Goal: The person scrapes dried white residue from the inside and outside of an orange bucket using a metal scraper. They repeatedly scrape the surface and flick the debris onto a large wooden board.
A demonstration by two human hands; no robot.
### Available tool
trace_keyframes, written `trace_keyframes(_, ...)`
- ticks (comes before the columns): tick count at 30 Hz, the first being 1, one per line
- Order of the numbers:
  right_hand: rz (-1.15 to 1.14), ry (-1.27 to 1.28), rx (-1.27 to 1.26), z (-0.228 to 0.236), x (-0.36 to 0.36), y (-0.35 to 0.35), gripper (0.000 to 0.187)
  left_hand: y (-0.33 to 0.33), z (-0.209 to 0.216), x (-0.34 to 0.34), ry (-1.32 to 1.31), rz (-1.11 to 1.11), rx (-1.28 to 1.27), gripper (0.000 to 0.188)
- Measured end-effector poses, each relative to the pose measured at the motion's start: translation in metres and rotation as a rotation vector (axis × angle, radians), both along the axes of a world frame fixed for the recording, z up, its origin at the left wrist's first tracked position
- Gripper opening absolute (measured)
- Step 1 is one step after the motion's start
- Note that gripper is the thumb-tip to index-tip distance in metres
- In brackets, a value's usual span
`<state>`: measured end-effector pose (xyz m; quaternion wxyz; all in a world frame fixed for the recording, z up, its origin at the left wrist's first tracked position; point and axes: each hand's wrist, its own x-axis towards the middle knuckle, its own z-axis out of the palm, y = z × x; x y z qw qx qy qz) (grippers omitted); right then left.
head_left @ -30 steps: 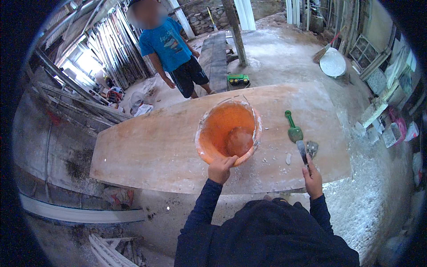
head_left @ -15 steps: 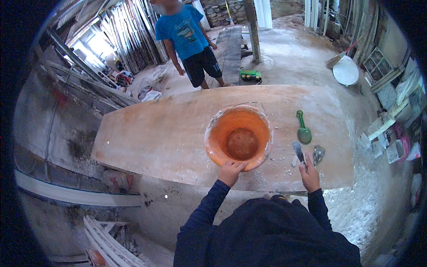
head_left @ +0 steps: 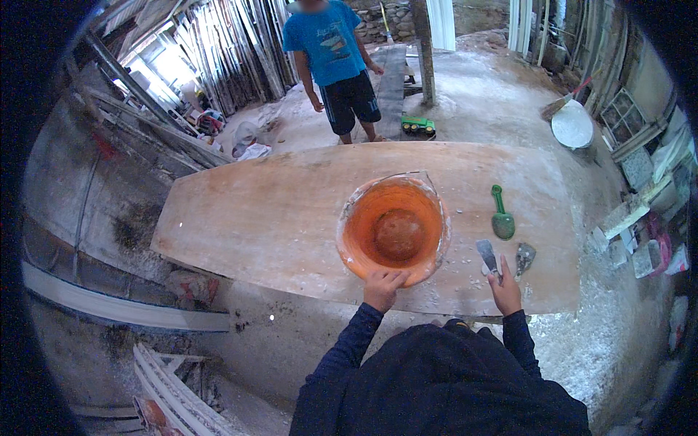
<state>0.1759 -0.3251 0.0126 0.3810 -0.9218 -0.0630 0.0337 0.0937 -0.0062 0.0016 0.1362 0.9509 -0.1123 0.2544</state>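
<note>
An orange bucket (head_left: 392, 229) with a bare bottom stands upright on the long wooden board (head_left: 254, 218). My left hand (head_left: 383, 287) grips its near rim. My right hand (head_left: 504, 289) rests on the board to the right, fingers around the handle of a flat scraper (head_left: 487, 256). A trowel-shaped blade (head_left: 524, 256) lies just right of that hand. A green scoop (head_left: 502, 218) lies a little farther back on the board.
A person in a blue shirt and dark shorts (head_left: 333, 65) stands beyond the board's far edge. A white round basin (head_left: 572, 125) sits at the back right. Planks and frames lean at the left. A green toy-like object (head_left: 417, 124) lies on the floor.
The bucket has come down from a tilt toward me to upright on the board. My right hand stays on the scraper. The view has shifted, so the person stands more to the left.
</note>
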Motion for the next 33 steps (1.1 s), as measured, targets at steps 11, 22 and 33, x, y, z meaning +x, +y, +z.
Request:
trace_keyframes(11, 0.018, 0.178, -0.017, 0.027, -0.014, 0.012, 0.066, -0.006, 0.009, -0.002, 0.071, 0.03, -0.004, 0.041)
trace_keyframes(22, 0.06, -0.153, 0.235, 0.027, -0.015, 0.027, 0.054, -0.015, 0.007, 0.009, 0.136, 0.025, 0.003, 0.031)
trace_keyframes(33, 0.032, -0.171, 0.079, 0.057, -0.004, 0.068, 0.034, -0.02, 0.01, 0.009, 0.127, 0.008, 0.031, 0.037)
